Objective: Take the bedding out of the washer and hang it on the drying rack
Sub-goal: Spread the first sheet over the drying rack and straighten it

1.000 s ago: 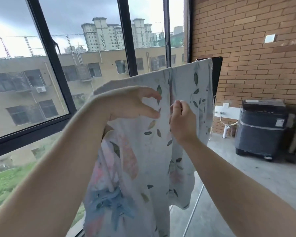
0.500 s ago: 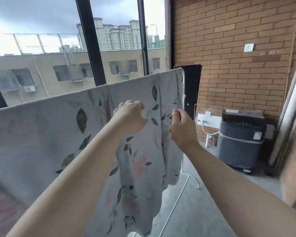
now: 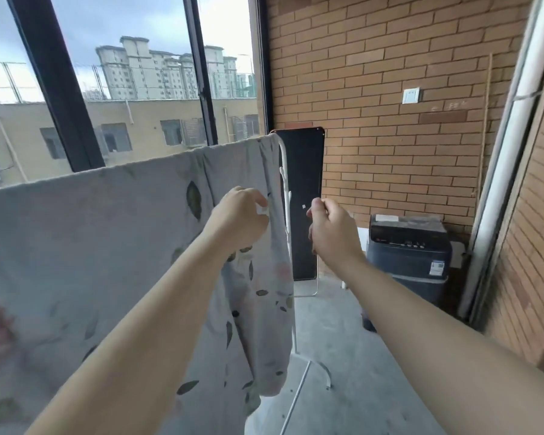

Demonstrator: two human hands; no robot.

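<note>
The bedding (image 3: pixel 107 246), a pale sheet printed with leaves, hangs over the top bar of the white drying rack (image 3: pixel 284 171) and spreads from the left edge of view to the rack's right post. My left hand (image 3: pixel 239 218) pinches the sheet's right hanging edge just below the bar. My right hand (image 3: pixel 330 229) hovers to the right of the post, apart from the sheet, fingers curled with nothing in them. The dark grey washer (image 3: pixel 409 255) stands in the far corner by the brick wall.
A black panel (image 3: pixel 307 171) leans on the brick wall (image 3: pixel 390 73) right behind the rack's post. Big windows (image 3: pixel 132 73) run behind the sheet. The rack's white legs (image 3: pixel 299 400) spread over the grey concrete floor (image 3: pixel 343 340).
The sheet now lies spread along the bar up to the right post. My right hand has let go of the sheet and moved right. My left hand still pinches the edge.
</note>
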